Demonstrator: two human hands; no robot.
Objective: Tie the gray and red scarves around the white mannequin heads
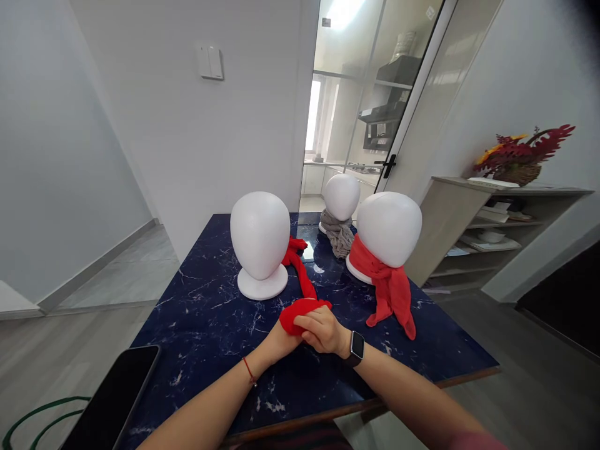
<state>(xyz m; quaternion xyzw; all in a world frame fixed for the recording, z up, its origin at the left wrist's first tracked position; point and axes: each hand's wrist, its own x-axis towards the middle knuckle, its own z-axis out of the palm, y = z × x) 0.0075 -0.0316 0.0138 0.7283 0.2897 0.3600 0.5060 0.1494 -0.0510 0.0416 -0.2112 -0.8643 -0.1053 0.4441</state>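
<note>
A bright red scarf (305, 281) trails over the table from beside the bare white mannequin head (260, 234) to my hands. Its near end lies bunched over and round my left hand (284, 342), whose fingers are hidden beneath the cloth and my other hand. My right hand (327, 330) is on top, its fingers curled closed on the red cloth. The bare head stands upright just beyond my hands, to the left.
The dark blue marbled table (206, 325) carries another mannequin head (391, 225) wearing a coral-red scarf (391, 287). Farther back, a third head (342, 195) wears a grey scarf (338, 234). A black phone-like device (115, 394) is at lower left. Shelves (482, 231) stand right.
</note>
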